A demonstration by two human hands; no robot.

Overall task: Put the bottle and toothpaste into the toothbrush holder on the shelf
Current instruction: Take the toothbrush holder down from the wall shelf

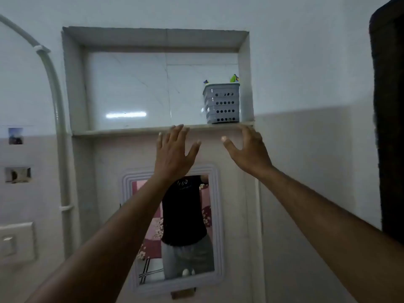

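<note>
A grey perforated toothbrush holder point(222, 103) stands at the right end of the shelf point(122, 131) inside a tiled wall niche. Two coloured tips stick out of its top: a green and yellow one point(234, 78) at the right and a small dark one point(205, 82) at the left; what they belong to I cannot tell. My left hand point(172, 153) is raised just below the shelf edge, fingers spread, holding nothing. My right hand point(247, 149) is up beside it, under the holder, fingers apart and empty.
A framed mirror point(175, 228) hangs on the wall below the shelf and reflects a person in a dark shirt. A grey pipe point(59, 119) runs down the left wall, with a switch plate point(16, 241) lower left. A dark object point(389, 106) fills the right edge.
</note>
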